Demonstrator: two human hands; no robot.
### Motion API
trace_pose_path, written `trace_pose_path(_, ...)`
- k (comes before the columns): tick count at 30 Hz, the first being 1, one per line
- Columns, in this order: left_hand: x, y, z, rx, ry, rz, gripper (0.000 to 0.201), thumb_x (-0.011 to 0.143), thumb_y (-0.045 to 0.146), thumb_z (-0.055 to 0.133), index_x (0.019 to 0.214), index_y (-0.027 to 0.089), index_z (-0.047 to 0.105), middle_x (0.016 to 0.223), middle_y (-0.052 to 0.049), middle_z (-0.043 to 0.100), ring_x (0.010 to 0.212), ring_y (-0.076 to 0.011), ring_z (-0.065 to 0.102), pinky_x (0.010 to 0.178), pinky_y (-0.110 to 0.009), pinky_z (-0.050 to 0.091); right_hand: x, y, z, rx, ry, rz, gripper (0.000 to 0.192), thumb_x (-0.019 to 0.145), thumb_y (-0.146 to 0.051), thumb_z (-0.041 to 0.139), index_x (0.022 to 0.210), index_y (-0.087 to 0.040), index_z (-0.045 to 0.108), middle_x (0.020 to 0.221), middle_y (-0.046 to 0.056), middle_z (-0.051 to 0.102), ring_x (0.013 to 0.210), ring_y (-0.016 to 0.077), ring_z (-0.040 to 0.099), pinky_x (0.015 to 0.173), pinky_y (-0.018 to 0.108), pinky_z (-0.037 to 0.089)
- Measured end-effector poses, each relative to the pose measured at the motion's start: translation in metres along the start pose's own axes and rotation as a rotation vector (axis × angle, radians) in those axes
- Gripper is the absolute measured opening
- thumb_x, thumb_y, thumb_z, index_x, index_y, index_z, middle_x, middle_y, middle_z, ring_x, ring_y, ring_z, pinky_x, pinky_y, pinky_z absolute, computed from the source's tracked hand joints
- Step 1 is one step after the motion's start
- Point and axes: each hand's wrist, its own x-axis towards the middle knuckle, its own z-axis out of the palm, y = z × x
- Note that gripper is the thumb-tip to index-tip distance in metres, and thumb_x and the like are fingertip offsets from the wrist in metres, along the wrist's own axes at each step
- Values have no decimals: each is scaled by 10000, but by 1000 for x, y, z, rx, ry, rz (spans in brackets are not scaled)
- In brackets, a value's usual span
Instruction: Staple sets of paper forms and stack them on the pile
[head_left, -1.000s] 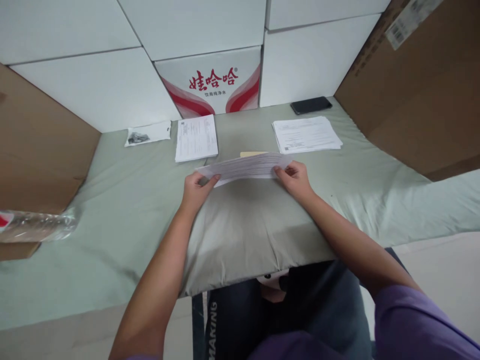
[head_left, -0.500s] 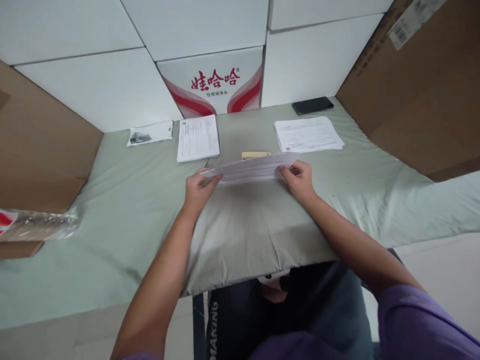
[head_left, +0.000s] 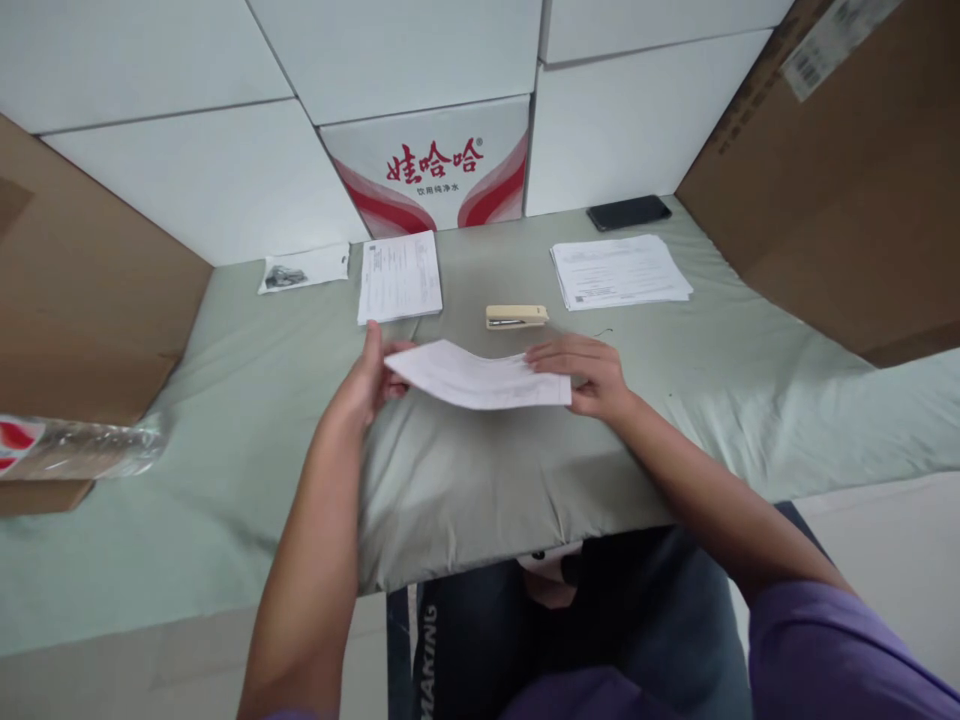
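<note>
Above the near part of a green cloth (head_left: 487, 490), curved white papers (head_left: 480, 382) are gripped at their right end by the right hand (head_left: 581, 375), its fingers over the upper edge. The left hand (head_left: 366, 382) stands open at their left end, thumb raised clear, fingers near the edge. Just beyond the papers lies 1 cream stapler (head_left: 516, 317); farther back are 2 printed stacks, the left stack (head_left: 400, 275) and the right stack (head_left: 621, 272), with 1 black phone (head_left: 628, 212) behind the latter.
</note>
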Motion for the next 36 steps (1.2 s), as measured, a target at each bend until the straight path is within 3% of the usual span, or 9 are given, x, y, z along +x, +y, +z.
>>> trace_pose_path(3,-6,3,-6,-19,-131,-186,608,804,711,632,996,141,720,866,-119,749,683,-196,692,559,-282,527,2,-5,3,-62,-147,-107,179,912,-282,587,1007,-240,732,1041,70,789,1038,220,748,869,376,576)
trace_pose_path(7,-10,2,-5,135,-173,-142,404,689,420,854,984,168,741,873,-74,763,754,-185,710,651,-271,561,3,-10,6,-167,-291,-157,144,881,-195,609,972,-214,719,1010,58,789,966,212,725,801,358,520)
trace_pose_path(12,-9,-2,1,222,-167,-75,304,691,384,832,892,168,761,851,-73,758,781,-203,703,653,-294,554,8,-18,3,-268,-468,-43,164,845,-182,604,927,-212,744,985,63,781,919,233,639,797,391,429)
trace_pose_path(19,-8,-3,1,205,-115,74,317,662,389,846,877,175,755,833,-46,759,752,-188,683,686,-297,506,23,-20,-28,333,-738,311,611,832,-336,625,1435,-248,578,1507,88,548,1389,305,463,1112,488,376)
trace_pose_path(23,-13,1,4,194,-189,69,321,664,410,864,868,184,761,862,-49,769,797,-198,695,727,-306,514,20,-12,-22,316,-557,732,589,884,-419,641,1448,-272,554,1463,93,582,1290,276,567,1009,429,480)
trace_pose_path(26,-16,2,10,175,-227,59,327,682,424,863,886,188,765,879,-48,773,823,-200,701,758,-308,520,16,-10,-4,264,-462,957,398,894,-459,614,1167,-188,719,1041,96,740,918,237,679,766,354,523)
trace_pose_path(29,-16,1,14,173,-235,65,355,703,463,848,906,184,763,880,-50,773,799,-196,693,726,-300,510,16,-11,7,276,-417,1042,338,890,-472,587,841,-167,723,705,46,662,641,177,598,574,292,427)
trace_pose_path(33,-17,-1,15,222,-303,40,416,776,564,763,887,164,760,834,-62,761,730,-192,670,675,-298,485,17,-10,7,248,-263,1085,306,869,-452,593,802,-172,695,708,45,667,621,166,582,559,283,402)
trace_pose_path(36,-15,-2,14,246,-292,54,426,774,579,758,831,158,746,792,-56,747,692,-183,649,649,-288,465,15,-7,8,189,-243,1076,301,871,-439,577,799,-169,691,697,39,656,623,162,568,572,284,393)
